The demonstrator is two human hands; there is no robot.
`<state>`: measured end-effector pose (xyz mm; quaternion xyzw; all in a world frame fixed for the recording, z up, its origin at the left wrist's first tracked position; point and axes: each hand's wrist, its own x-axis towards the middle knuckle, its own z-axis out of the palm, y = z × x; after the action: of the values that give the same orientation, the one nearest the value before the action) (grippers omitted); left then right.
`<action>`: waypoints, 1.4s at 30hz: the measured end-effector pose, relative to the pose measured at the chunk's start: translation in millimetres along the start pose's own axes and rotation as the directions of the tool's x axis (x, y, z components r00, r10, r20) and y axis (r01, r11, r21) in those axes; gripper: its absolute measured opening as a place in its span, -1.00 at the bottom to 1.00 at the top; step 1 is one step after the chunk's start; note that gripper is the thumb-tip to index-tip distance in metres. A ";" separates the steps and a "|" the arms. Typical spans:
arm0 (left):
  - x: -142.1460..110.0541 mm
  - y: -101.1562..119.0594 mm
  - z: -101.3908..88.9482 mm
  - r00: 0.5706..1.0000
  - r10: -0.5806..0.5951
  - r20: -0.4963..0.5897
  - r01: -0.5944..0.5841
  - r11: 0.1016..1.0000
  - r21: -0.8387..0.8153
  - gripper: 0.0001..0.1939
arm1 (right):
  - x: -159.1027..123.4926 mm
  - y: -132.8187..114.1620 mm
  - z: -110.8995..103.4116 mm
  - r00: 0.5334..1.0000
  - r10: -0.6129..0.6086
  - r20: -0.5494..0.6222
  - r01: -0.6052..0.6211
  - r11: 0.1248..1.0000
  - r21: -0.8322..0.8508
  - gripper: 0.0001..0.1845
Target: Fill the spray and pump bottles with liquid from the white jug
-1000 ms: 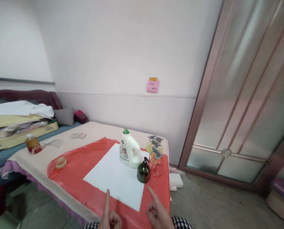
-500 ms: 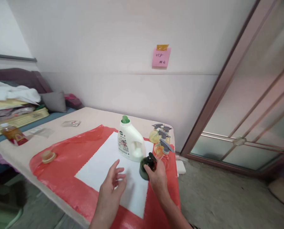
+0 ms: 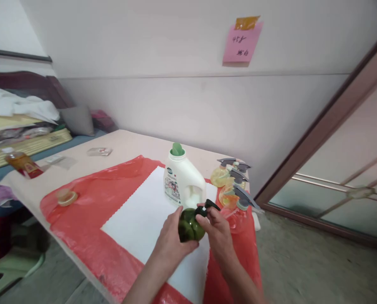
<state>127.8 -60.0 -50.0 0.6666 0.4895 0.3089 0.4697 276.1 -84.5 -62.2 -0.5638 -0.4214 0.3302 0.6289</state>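
A round, dark green pump bottle [image 3: 191, 224] is tilted between my two hands, above the white sheet [image 3: 141, 215]. My left hand [image 3: 172, 234] wraps the body of the bottle from the left. At its neck, the fingers of my right hand [image 3: 216, 226] grip the black pump head [image 3: 207, 207]. Just behind stands a large cream detergent jug [image 3: 184, 179] with a green spout in its mouth. Close to my right hand is a clear reddish spray bottle [image 3: 239, 217] with a grey trigger.
Several yellow and orange spray bottles [image 3: 222, 175] crowd the table's right edge. Red plastic film [image 3: 90, 211] lies under the sheet. A brown-rimmed lid [image 3: 67, 197], a clear packet [image 3: 99, 151] and an amber bottle [image 3: 22, 162] lie to the left. A pink note [image 3: 243, 42] hangs on the wall.
My left hand has come across from its open pose and closed around the green bottle. The bottle is now tilted, and my right hand has shifted to its pump head. The view has moved closer.
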 end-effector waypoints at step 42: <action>-0.9 23.0 -19.1 0.994 0.057 -0.090 -0.089 0.908 -0.410 -0.16 | -22.0 -4.7 14.0 0.726 0.243 0.643 -0.685 0.337 0.646 -0.44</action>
<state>119.2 -56.5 -21.6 0.5577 0.4052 0.4479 0.5694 253.8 -98.8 -60.9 -0.1829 -0.1424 0.7796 0.5818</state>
